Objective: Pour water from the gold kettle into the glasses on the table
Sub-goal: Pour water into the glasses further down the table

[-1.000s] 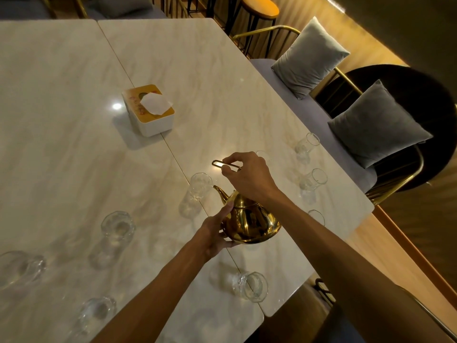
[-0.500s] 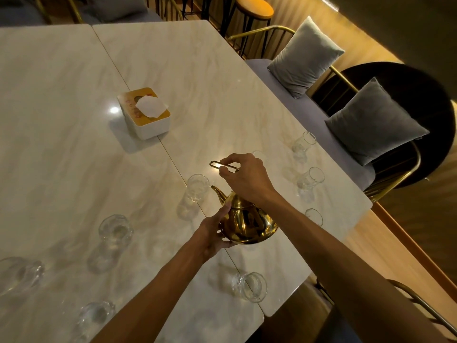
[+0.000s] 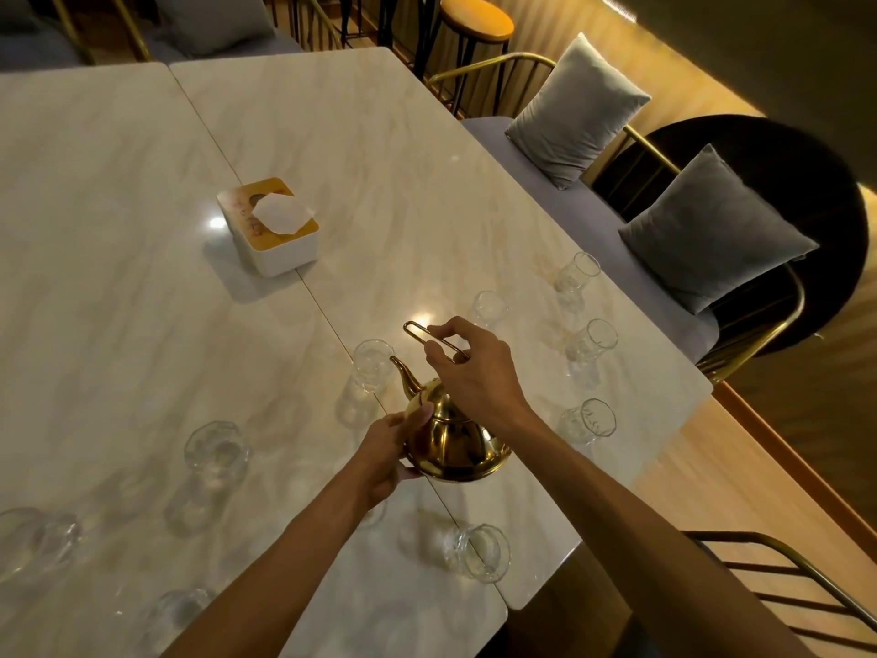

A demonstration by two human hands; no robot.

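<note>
- Above the seam between two marble tabletops [image 3: 142,258], a gold kettle [image 3: 453,446] is hanging in the air, tilted so its curved spout [image 3: 403,375] is aiming at the rim of a tall clear glass [image 3: 368,372] standing just beyond it.
- Whether water is leaving the spout cannot be told.
- The right hand [image 3: 474,372] is reaching in from the near right, its thumb and fingers curling around the kettle's thin wire handle [image 3: 420,332] and pinching it over the lid.
- The left hand [image 3: 391,451] is cupping the kettle's left flank, thumb lying up along the shoulder and fingers wrapping beneath the belly.
- More clear glasses are standing around: four toward the right edge [image 3: 576,275] [image 3: 489,308] [image 3: 591,346] [image 3: 588,422], one at the near edge [image 3: 479,553], one to the left of the kettle [image 3: 213,460], and others at the far-left near corner [image 3: 33,543], blurred.
- A white tissue box [image 3: 270,225] with a yellow top is sitting well apart from the kettle, farther back on the left side of the seam, a tissue sticking out.
- Two grey cushions [image 3: 576,104] [image 3: 712,230] are leaning on a bench along the table's right side, and a round stool [image 3: 477,16] is standing beyond the far right corner.
</note>
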